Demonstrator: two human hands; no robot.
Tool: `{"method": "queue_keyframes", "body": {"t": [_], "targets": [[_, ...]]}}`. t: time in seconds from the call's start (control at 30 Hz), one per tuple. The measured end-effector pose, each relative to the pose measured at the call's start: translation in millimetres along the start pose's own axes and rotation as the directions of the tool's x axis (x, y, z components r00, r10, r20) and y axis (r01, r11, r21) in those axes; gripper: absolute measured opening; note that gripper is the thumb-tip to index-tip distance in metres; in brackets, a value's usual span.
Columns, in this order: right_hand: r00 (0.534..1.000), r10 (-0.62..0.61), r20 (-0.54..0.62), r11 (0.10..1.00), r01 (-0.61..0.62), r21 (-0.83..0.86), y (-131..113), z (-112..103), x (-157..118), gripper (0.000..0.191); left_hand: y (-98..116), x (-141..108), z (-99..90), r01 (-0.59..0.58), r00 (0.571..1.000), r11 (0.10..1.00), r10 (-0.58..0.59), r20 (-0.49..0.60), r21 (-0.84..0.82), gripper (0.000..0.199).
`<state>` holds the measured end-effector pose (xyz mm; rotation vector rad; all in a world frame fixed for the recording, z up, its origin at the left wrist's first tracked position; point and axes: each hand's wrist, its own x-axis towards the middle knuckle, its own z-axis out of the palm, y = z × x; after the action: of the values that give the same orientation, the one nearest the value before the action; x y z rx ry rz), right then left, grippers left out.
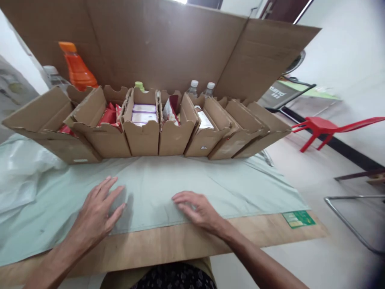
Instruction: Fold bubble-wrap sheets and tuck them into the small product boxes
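Note:
My left hand point(101, 205) is over the pale green cloth point(150, 180) near the table's front edge, its fingers spread and nothing in them. To its right, my right hand point(197, 209) is also open, with the thumb apart from the slightly bent fingers; it too holds nothing. Beyond both hands stands a row of several open cardboard boxes point(143, 140). Red packets point(110, 115) show in one on the left, white-and-purple cartons point(144, 113) in the middle one, a patterned pouch point(171, 112) beside that and a white carton point(203, 118) further right. Neither hand touches the boxes.
A tall cardboard panel point(168, 44) rises behind the boxes. Before it stand an orange bottle point(78, 68) and several clear bottles point(209, 89). Crumpled clear plastic point(27, 164) lies at the left. A green card point(298, 219) is on the wooden edge; a red chair point(323, 125) stands right.

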<state>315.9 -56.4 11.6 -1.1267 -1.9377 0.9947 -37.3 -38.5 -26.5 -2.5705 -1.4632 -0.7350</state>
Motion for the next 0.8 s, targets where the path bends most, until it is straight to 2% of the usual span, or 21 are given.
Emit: {"method": "queue_keyframes", "body": {"t": [0.03, 0.07, 0.13, 0.2, 0.3, 0.37, 0.4, 0.43, 0.5, 0.57, 0.6, 0.63, 0.73, 0.8], "targets": [[0.989, 0.075, -0.124, 0.997, -0.075, 0.01, 4, -21, -5, 0.021, 7, 3, 1.0, -0.036, 0.999, 0.999, 0.036, 0.01, -0.014, 0.037], [0.956, 0.147, -0.254, 0.989, -0.147, 0.021, 9, -43, -9, 0.021, 14, 6, 3.3, -0.067, 0.998, 0.997, 0.068, 0.015, -0.024, 0.037], [0.851, 0.235, -0.469, 0.97, -0.236, 0.056, 18, -83, -18, 0.021, 26, 13, 11.4, -0.11, 0.993, 0.994, 0.111, 0.031, -0.026, 0.037], [0.756, 0.246, -0.607, 0.961, -0.272, 0.051, 27, -119, -26, 0.024, 34, 17, 23.0, -0.136, 0.99, 0.991, 0.137, 0.047, -0.018, 0.036], [0.636, 0.146, -0.758, 0.947, -0.311, -0.079, 30, -165, -36, 0.026, 40, 17, 40.7, -0.169, 0.985, 0.986, 0.169, 0.029, -0.003, 0.036], [0.561, 0.022, -0.828, 0.916, -0.342, -0.208, 27, -195, -36, 0.025, 41, 14, 48.8, -0.181, 0.984, 0.984, 0.181, 0.001, -0.002, 0.036], [0.537, -0.049, -0.842, 0.887, -0.365, -0.284, 25, -211, -33, 0.026, 41, 13, 51.2, -0.18, 0.984, 0.984, 0.18, -0.009, -0.006, 0.036], [0.54, -0.128, -0.832, 0.831, -0.4, -0.387, 23, -226, -29, 0.03, 41, 12, 52.6, -0.177, 0.984, 0.984, 0.177, -0.015, -0.012, 0.036], [0.627, -0.195, -0.755, 0.623, -0.515, -0.588, 21, -255, -16, 0.044, 41, 11, 53.3, -0.168, 0.986, 0.985, 0.168, -0.02, -0.026, 0.036], [0.733, -0.101, -0.672, 0.403, -0.588, -0.702, 20, -277, -1, 0.053, 41, 12, 52.5, -0.164, 0.986, 0.986, 0.163, -0.027, -0.03, 0.035], [0.763, -0.037, -0.645, 0.335, -0.599, -0.727, 21, -285, 7, 0.052, 41, 13, 52.1, -0.164, 0.986, 0.986, 0.163, -0.032, -0.027, 0.035], [0.78, 0.016, -0.625, 0.296, -0.601, -0.743, 21, -291, 13, 0.047, 41, 14, 51.6, -0.166, 0.986, 0.986, 0.165, -0.035, -0.023, 0.034], [0.807, 0.093, -0.583, 0.249, -0.585, -0.772, 17, -302, 24, 0.021, 42, 16, 50.8, -0.179, 0.983, 0.984, 0.178, -0.042, -0.01, 0.034], [0.822, 0.124, -0.556, 0.21, -0.569, -0.795, 10, -306, 21, 0.015, 42, 16, 50.4, -0.187, 0.981, 0.982, 0.187, -0.048, -0.006, 0.034]]}}
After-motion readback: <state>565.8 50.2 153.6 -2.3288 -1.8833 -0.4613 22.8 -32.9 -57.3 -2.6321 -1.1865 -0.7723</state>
